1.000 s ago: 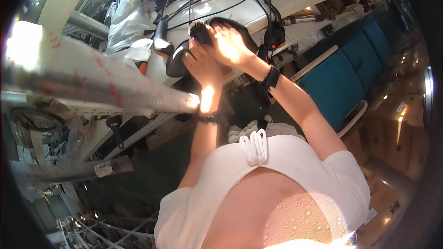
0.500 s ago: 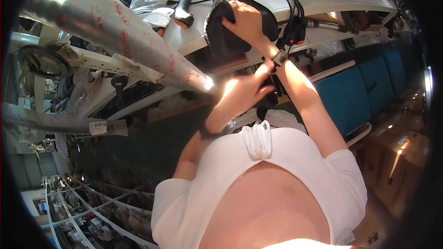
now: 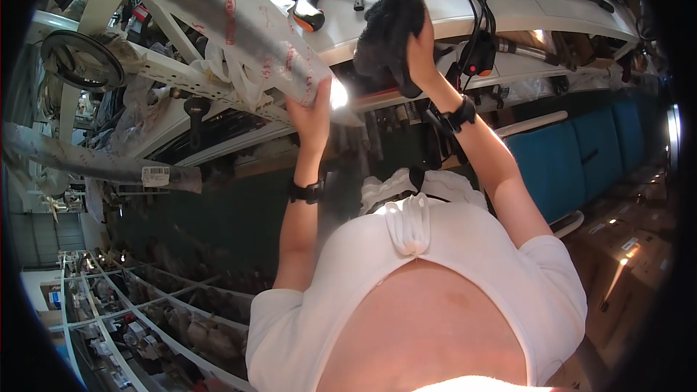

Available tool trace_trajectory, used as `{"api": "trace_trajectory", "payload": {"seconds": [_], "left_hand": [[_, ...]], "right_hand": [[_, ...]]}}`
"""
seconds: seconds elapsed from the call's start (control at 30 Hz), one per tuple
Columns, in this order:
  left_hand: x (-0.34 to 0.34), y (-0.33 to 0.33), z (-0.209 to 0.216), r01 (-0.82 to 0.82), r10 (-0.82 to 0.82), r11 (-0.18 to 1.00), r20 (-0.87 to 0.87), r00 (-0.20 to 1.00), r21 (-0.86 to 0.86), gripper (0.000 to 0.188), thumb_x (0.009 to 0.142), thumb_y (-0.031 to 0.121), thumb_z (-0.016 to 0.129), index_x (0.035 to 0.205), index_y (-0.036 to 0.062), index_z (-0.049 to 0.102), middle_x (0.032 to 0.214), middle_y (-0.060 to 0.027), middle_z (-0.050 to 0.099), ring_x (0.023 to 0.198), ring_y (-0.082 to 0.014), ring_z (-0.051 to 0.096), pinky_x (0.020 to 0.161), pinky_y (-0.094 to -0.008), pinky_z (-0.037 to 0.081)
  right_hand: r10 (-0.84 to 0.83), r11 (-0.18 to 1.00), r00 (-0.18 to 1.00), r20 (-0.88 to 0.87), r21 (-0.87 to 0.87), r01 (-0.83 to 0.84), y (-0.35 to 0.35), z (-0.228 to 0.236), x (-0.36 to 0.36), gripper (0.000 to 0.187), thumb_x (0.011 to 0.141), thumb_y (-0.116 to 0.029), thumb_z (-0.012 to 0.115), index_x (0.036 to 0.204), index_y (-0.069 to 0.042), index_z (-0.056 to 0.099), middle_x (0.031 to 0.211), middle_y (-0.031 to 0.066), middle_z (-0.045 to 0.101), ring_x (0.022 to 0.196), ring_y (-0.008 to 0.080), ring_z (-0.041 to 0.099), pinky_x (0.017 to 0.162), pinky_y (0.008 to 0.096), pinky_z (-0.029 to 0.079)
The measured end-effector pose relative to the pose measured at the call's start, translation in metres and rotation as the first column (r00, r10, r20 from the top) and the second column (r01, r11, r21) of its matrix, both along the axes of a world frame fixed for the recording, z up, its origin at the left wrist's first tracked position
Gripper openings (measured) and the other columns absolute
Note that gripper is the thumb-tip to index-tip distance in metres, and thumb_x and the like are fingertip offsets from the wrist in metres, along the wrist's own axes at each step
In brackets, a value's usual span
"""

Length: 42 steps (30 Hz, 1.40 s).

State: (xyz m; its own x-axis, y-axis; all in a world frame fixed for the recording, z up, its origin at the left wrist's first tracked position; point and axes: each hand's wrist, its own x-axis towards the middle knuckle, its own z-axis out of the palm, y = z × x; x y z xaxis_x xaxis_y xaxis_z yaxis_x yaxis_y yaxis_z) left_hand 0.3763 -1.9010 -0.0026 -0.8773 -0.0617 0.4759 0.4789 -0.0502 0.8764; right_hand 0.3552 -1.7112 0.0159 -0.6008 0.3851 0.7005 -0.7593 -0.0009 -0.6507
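My right hand (image 3: 422, 54) pinches the black fluffy pad (image 3: 392, 25) at its right side; the pad's long axis points away from me, across the tabletop's (image 3: 337, 38) front edge. My left hand (image 3: 311, 117), farther from it, touches the near end of 1 film-wrapped tube (image 3: 265, 33), which runs up-left; how firmly it closes, I cannot tell.

A workshop with storage space is suggested by what has been gathered here: a white-topped workbench (image 3: 337, 43) is crossed by thin black cables (image 3: 485, 7) and occupied by a black-handled tool with orange trim (image 3: 309, 9). Beside it, a long, plastic-wrapped tube with red print (image 3: 276, 51) and a perforated white metal beam (image 3: 192, 76) are seen, while brown cardboard boxes (image 3: 617, 247) and white-framed racks (image 3: 64, 297) are set farther off
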Motion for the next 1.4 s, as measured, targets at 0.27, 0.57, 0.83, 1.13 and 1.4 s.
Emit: {"api": "trace_trajectory", "payload": {"seconds": [0.27,0.57,0.83,1.13,1.4], "left_hand": [[0.005,0.017,-0.027,-0.001,-0.001,1.0,-0.166,0.986,-0.013,0.054,0.085,0.009,0.06,0.129,-0.0032,0.032,0.126,-0.0128,0.041,0.108,-0.019,0.045,0.091,-0.0305,0.038],[0.001,0.005,-0.075,-0.106,0.109,0.97,0.003,0.994,-0.217,0.053,0.085,0.009,0.057,0.13,-0.0007,0.032,0.132,-0.0138,0.037,0.116,-0.023,0.04,0.097,-0.0337,0.031],[0.028,-0.022,-0.072,-0.081,0.066,0.852,-0.047,0.997,-0.517,0.047,0.084,0.008,0.055,0.126,-0.0036,0.036,0.128,-0.0188,0.042,0.118,-0.0293,0.04,0.099,-0.0349,0.029],[0.048,-0.083,-0.09,-0.195,0.29,0.797,0.079,0.954,-0.572,0.032,0.086,0.004,0.051,0.118,0.0009,0.05,0.097,-0.011,0.061,0.085,-0.0181,0.058,0.076,-0.0292,0.045],[0.041,-0.032,-0.035,-0.075,0.084,0.908,0.005,0.996,-0.412,0.054,0.087,0.01,0.052,0.135,0.0002,0.03,0.134,-0.0137,0.04,0.116,-0.0215,0.045,0.099,-0.0357,0.032]], "right_hand": [[0.148,0.965,0.986,0.082,0.208,-0.162,-0.069,0.076,0.017,0.041,0.071,-0.014,0.063,0.107,-0.001,0.052,0.095,0.0174,0.06,0.087,0.0288,0.06,0.077,0.0366,0.046],[-0.006,0.922,0.988,-0.155,0.382,0.066,-0.11,0.073,-0.008,0.044,0.067,-0.02,0.07,0.104,-0.002,0.054,0.088,0.0135,0.057,0.077,0.0299,0.057,0.066,0.0351,0.046],[-0.403,0.765,0.911,-0.087,0.515,0.388,-0.129,-0.007,0.021,0.026,0.076,-0.016,0.057,0.098,-0.003,0.054,0.091,0.0149,0.055,0.074,0.0311,0.057,0.061,0.0349,0.047],[-0.166,0.833,0.979,0.122,0.548,0.073,-0.096,-0.063,0.012,0.02,0.071,-0.01,0.065,0.085,-0.002,0.054,0.071,0.0087,0.055,0.06,0.0225,0.053,0.053,0.0299,0.043],[0.277,0.921,0.883,0.378,0.158,-0.356,-0.098,-0.093,0.039,0.011,0.077,-0.004,0.06,0.088,-0.001,0.059,0.077,0.0028,0.061,0.067,0.0103,0.055,0.057,0.0266,0.046]]}}
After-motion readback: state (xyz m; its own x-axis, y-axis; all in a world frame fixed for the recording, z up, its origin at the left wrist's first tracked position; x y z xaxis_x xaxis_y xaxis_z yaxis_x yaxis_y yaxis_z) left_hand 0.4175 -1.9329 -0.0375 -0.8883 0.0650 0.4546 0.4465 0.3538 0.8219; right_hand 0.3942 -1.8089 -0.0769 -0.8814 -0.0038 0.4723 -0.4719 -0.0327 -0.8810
